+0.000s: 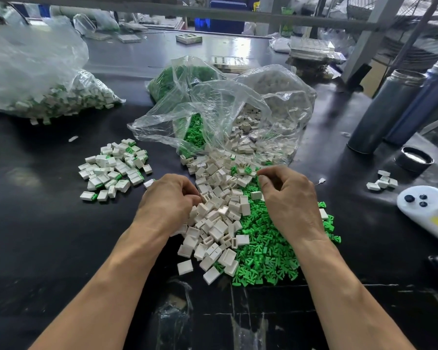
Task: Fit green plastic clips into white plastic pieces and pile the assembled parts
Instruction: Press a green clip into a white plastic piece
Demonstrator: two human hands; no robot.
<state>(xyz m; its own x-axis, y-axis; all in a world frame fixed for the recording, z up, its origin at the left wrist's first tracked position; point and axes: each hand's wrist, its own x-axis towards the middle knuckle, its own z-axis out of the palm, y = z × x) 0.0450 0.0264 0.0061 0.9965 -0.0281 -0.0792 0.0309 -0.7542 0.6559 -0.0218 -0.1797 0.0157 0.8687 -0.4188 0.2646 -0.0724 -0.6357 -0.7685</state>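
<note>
A heap of loose white plastic pieces (214, 218) lies in the middle of the black table, with a heap of green clips (266, 256) against its right side. My left hand (170, 200) lies at the left edge of the white heap, fingers curled down among the pieces; what they hold is hidden. My right hand (288, 198) hovers over the green clips, fingers curled and thumb near the fingertips; I cannot tell whether it pinches anything. A pile of assembled white-and-green parts (114, 169) sits to the left.
An open clear bag (225, 117) spills white pieces and clips behind the heaps. A large bag of assembled parts (46, 92) lies at far left. Dark bottles (390, 109), a lid (414, 159), a few white pieces (382, 181) and a white tool (425, 208) are at right.
</note>
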